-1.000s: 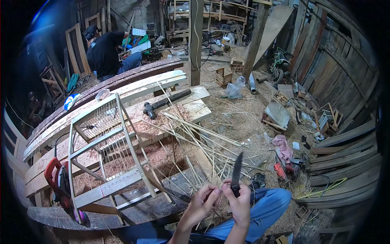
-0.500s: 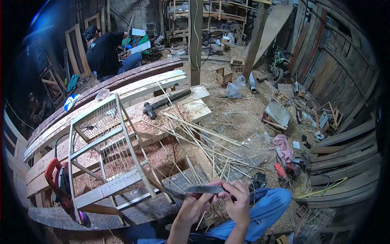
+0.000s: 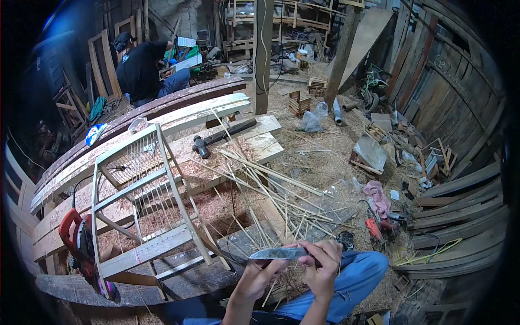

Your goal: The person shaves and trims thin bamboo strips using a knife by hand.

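Note:
A knife [image 3: 279,253] with a broad grey blade lies sideways above my lap, its tip to the left. My right hand [image 3: 323,265] is closed around the handle end. Close under the blade, my left hand [image 3: 257,279] has its thumb and fingers pressed together; the blade partly covers them, and what they pinch cannot be made out. Beyond both hands lies a loose pile of thin wooden sticks [image 3: 292,208]. To the left stands a wooden frame [image 3: 162,245] strung with thin rods.
A hammer [image 3: 201,146] rests on shaving-covered planks [image 3: 260,142]. A red power tool [image 3: 73,233] stands left of the frame. Another person [image 3: 142,73] sits at the back left. A wooden post [image 3: 263,59] rises behind the planks. Stacked boards [image 3: 460,227] and a pink cloth [image 3: 377,196] lie at right.
The knife has shifted slightly right and its blade face has turned, catching more light. My right hand has moved a little to the right with the handle.

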`<state>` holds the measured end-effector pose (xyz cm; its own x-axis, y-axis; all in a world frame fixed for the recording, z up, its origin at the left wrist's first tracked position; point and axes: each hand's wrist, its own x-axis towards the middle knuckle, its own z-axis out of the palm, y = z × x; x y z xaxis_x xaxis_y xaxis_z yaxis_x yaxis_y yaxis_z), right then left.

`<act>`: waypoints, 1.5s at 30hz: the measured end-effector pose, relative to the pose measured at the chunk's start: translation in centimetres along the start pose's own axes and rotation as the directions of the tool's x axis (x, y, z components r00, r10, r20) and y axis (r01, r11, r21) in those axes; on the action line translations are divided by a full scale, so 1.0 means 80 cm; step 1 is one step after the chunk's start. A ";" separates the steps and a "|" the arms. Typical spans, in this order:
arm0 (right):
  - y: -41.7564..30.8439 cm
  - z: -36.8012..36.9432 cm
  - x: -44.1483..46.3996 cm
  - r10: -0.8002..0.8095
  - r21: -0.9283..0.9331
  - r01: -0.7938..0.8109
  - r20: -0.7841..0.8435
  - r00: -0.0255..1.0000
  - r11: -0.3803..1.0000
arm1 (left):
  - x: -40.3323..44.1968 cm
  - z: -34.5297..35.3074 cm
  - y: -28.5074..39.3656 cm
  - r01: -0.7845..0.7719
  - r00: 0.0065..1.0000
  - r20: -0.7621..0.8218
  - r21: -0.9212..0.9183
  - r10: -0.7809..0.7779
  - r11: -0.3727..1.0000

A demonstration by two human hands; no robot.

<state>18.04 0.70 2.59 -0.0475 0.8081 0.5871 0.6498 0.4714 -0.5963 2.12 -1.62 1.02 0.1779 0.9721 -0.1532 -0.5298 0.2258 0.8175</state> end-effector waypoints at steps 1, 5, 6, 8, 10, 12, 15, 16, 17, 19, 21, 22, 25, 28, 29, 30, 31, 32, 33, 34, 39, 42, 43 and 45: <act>0.004 0.001 0.000 0.000 -0.011 -0.001 -0.041 0.999 1.000 | 0.000 -0.001 0.003 -0.008 1.000 -0.017 0.048 0.009 0.999; 0.024 -0.014 0.002 0.071 -0.084 -0.080 -0.103 0.992 0.993 | -0.001 -0.001 0.013 -0.097 0.995 0.029 -0.015 0.098 0.995; 0.028 -0.015 0.000 0.103 -0.092 -0.116 -0.143 0.984 0.989 | 0.001 -0.001 0.012 -0.105 0.994 0.019 0.023 0.105 0.994; 0.033 -0.019 -0.002 0.127 -0.085 -0.145 -0.187 0.974 0.986 | 0.003 0.001 0.011 -0.113 0.994 0.011 0.061 0.113 0.992; 0.030 -0.016 -0.002 0.095 -0.039 -0.101 -0.139 0.986 0.994 | 0.005 0.005 0.011 -0.063 0.996 -0.065 -0.009 0.062 0.998; 0.015 -0.012 0.000 0.061 0.030 -0.060 -0.035 0.998 0.998 | 0.004 0.003 0.011 -0.050 0.998 -0.032 -0.037 0.049 0.998; 0.005 0.003 0.001 -0.033 0.120 0.024 0.078 0.996 0.993 | 0.000 0.001 0.000 -0.070 0.997 -0.017 -0.051 0.069 0.996; 0.008 0.007 -0.003 -0.010 0.124 -0.002 0.096 0.995 0.992 | 0.000 0.001 -0.003 -0.105 0.994 -0.030 -0.041 0.103 0.994; 0.007 0.006 -0.002 -0.011 0.126 -0.001 0.095 0.995 0.992 | 0.000 0.000 -0.001 -0.106 0.994 -0.030 -0.039 0.104 0.994; 0.007 0.001 0.000 0.053 0.092 -0.056 0.032 0.998 0.994 | -0.001 0.001 0.007 -0.083 0.995 -0.050 0.081 0.087 0.993; 0.018 0.000 -0.002 0.082 0.043 -0.080 -0.049 0.995 0.996 | 0.000 0.005 0.009 -0.101 0.992 -0.073 0.090 0.107 0.991; 0.023 -0.002 -0.004 0.109 -0.005 -0.111 -0.134 0.985 0.994 | 0.000 0.007 0.011 -0.114 0.988 -0.093 0.101 0.124 0.988; 0.033 -0.012 -0.004 0.196 -0.020 -0.202 -0.157 0.968 0.979 | -0.002 0.008 0.023 -0.029 0.997 -0.062 0.096 0.035 0.995; 0.018 -0.009 0.000 0.106 0.045 -0.102 -0.102 0.989 0.994 | 0.001 0.003 0.013 -0.031 0.998 -0.059 -0.006 0.031 1.000; 0.012 -0.005 0.001 0.050 0.078 -0.046 -0.047 0.998 0.996 | 0.002 0.001 0.008 -0.029 0.998 -0.058 -0.003 0.029 1.000; 0.011 0.000 -0.001 0.011 0.096 -0.013 0.023 1.000 0.995 | 0.002 -0.001 0.003 -0.076 0.996 -0.035 0.032 0.077 0.997; 0.009 0.005 -0.002 0.011 0.100 -0.014 0.022 1.000 0.995 | 0.002 -0.003 0.001 -0.124 0.992 -0.010 0.065 0.125 0.990; 0.006 0.010 -0.002 0.016 0.142 -0.021 0.036 0.999 0.990 | -0.002 0.000 0.006 -0.115 0.993 -0.006 0.006 0.115 0.993; 0.002 0.013 -0.001 0.019 0.183 -0.028 0.051 0.999 0.983 | -0.003 -0.001 0.009 -0.116 0.993 -0.008 0.009 0.116 0.993; -0.001 0.009 0.002 0.026 0.153 -0.030 0.030 0.999 0.988 | -0.003 -0.003 0.011 -0.093 0.995 -0.030 0.075 0.096 0.993; 0.009 0.004 0.001 0.037 0.062 -0.036 -0.021 0.999 0.997 | -0.001 0.003 0.012 0.004 0.999 -0.053 0.073 0.000 0.997; 0.015 0.005 -0.001 0.048 0.054 -0.046 -0.029 0.998 0.997 | 0.002 0.000 0.008 0.019 0.998 -0.058 0.115 -0.013 0.993; 0.017 0.006 -0.001 0.051 0.054 -0.049 -0.040 0.998 0.997 | 0.004 -0.004 0.003 -0.042 0.999 -0.029 0.129 0.046 0.991; 0.019 0.007 -0.002 0.053 0.055 -0.051 -0.048 0.997 0.997 | 0.003 -0.007 0.001 -0.103 0.995 -0.002 0.140 0.105 0.985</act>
<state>18.61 1.49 1.23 0.0233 0.8144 0.5799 0.6087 0.4485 -0.6544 1.65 -1.33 0.75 0.1200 0.9905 -0.0678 -0.4243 0.1129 0.8985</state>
